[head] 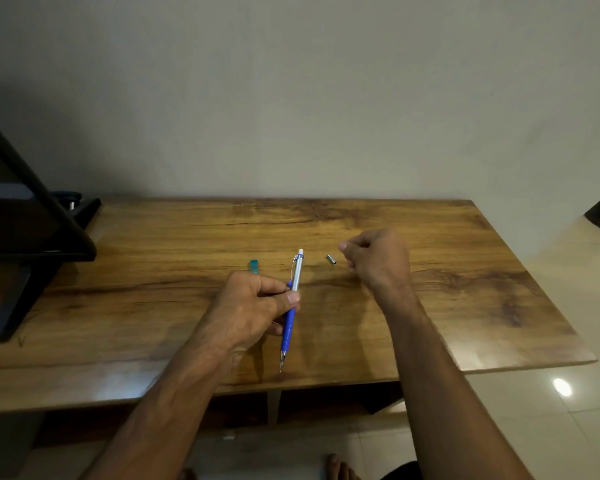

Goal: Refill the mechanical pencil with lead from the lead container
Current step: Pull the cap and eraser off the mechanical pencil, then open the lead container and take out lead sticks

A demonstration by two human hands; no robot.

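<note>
My left hand (257,306) grips a blue and silver mechanical pencil (291,306) at mid barrel, tip pointing toward me and white eraser end pointing away. The pencil's small silver cap (331,259) lies on the wooden table (465,289) just right of the eraser end. My right hand (374,258) hovers beside the cap with fingers curled; I cannot make out anything pinched between its fingertips. A teal lead container (254,266) lies on the table just beyond my left hand, partly hidden by it.
A black monitor stand (32,244) occupies the table's left end. A plain wall runs behind the table. Tiled floor (551,427) lies to the right and below, with my feet near the bottom edge.
</note>
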